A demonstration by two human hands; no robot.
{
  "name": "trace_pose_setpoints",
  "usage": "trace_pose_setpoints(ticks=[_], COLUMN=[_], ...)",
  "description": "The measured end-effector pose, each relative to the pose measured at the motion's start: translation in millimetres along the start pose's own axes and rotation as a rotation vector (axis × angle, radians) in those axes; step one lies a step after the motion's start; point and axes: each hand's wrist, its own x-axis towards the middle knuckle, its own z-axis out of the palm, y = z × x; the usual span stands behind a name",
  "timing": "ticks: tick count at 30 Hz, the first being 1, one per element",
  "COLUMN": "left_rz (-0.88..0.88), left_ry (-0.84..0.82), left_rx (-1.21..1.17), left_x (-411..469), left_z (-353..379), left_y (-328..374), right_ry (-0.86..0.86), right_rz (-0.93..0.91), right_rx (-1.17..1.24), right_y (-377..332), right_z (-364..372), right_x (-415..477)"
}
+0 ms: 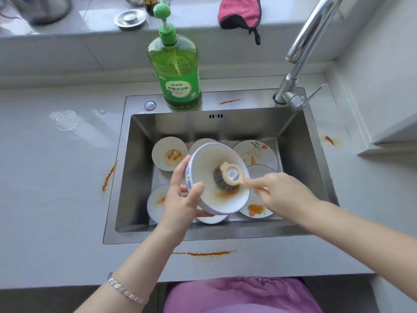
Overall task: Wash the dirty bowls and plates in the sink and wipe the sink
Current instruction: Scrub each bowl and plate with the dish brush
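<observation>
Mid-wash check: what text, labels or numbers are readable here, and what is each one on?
"柠檬洗洁精": green label of the dish soap bottle.
Brand line above it: too blurred to read.
Small print below it: too small.
Barcode sticker on the brush in the bowl: digits too small to read.

**What the person wears**

The left forearm and the right forearm are bare all the way to the left hand and the right hand. The left wrist carries a silvery bracelet of small flat links set edge to edge. At the bottom edge, a purple-pink garment covers the person's front, printed with a large, darker flower pattern
</observation>
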Motion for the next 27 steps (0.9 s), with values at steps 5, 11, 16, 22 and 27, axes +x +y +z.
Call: trace_pose_setpoints(ticks=[5, 11, 16, 22, 27], left_rz=[-0.018, -0.025, -0.093, -0.104, -0.122], left_ry=[0.046, 0.048, -0.012, 0.031, 0.000], left_rx=[0.026, 0.016, 0.007, 0.063, 0.014], left_x=[1, 2, -1, 3, 2], left_z=[3, -2, -1, -1, -3], left_y=[-2, 4, -1, 0, 3], right_ry=[-0.038, -0.050, -0.033, -0.142, -0.008], right_rz=[-0.111, 0.003, 0.035, -0.058, 0.063], right_rx=[0.227, 0.084, 0.214, 0.231, 0.056], right_y=[-29, -14, -18, -35, -6], right_z=[14, 10, 3, 14, 4], right_x=[-13, -15, 3, -14, 3])
